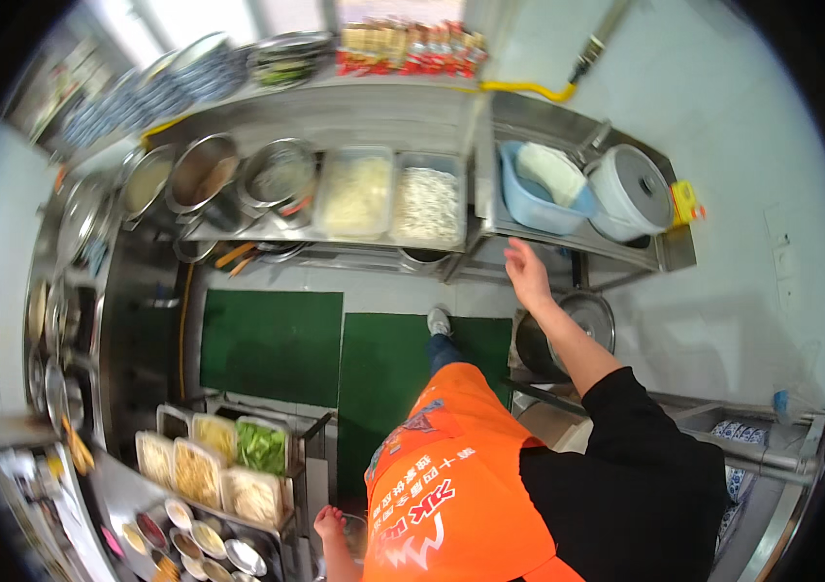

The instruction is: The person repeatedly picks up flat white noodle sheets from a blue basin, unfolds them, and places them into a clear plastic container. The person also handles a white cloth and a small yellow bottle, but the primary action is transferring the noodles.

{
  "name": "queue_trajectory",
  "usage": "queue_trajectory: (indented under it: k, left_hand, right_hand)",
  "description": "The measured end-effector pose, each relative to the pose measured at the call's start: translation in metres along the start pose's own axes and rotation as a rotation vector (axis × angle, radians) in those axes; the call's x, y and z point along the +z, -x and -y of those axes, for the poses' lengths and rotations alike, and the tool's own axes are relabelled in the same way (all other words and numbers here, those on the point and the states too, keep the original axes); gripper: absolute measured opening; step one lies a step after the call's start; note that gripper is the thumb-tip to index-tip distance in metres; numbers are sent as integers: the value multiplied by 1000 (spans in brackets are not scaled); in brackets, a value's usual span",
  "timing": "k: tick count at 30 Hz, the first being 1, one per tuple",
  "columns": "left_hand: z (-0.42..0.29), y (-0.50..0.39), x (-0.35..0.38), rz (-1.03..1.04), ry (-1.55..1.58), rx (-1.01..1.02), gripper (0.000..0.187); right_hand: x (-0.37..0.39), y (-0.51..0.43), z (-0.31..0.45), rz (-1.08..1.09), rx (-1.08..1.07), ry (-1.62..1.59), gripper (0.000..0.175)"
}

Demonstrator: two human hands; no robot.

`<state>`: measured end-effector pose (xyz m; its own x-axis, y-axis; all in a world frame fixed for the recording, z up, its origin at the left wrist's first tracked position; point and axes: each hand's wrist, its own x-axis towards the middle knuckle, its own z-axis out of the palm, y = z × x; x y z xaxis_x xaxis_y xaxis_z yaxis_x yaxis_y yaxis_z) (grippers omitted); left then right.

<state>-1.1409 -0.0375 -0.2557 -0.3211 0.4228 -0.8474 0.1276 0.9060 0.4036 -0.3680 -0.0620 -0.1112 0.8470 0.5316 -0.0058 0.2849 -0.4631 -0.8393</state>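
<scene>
My right hand (527, 273) is held out in front of the steel sink stand, its fingers loosely apart with nothing in them. Just beyond it, a light blue plastic basin (540, 200) holds a white cloth-like item (551, 173). A white lidded pot (631, 190) stands right of the basin. At the bottom of the view, my left hand (330, 521) hangs beside the orange apron (449, 465), fingers curled and no object visible in it. The tubs nearest to it hold green leaves (261, 445) and pale shredded food (252, 496).
Along the back steel counter stand pots (203, 173) and two plastic tubs (427, 200) of pale food. A large lidded pot (583, 327) sits low at the right. Green mats (270, 345) cover part of the floor. Small bowls (207, 538) stand lower left.
</scene>
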Motion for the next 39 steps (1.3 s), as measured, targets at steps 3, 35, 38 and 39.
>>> queue_trajectory:
  k: [3,35,38,39]
  left_hand:
    - [-70,32,80,160,-143,116,18]
    - [-332,155,367,308,-723,340,26]
    - [-352,161,405,342,-752,395,26]
    - [-360,164,421,350,-756,409,26]
  right_hand:
    - [-50,-81,-19,-199,-68,-22,42]
    - [-68,-346,-180,452,-21,893,18]
    - [-107,-358,-165,369,118,785,18]
    - [-127,-356,-159,327,108,725,20]
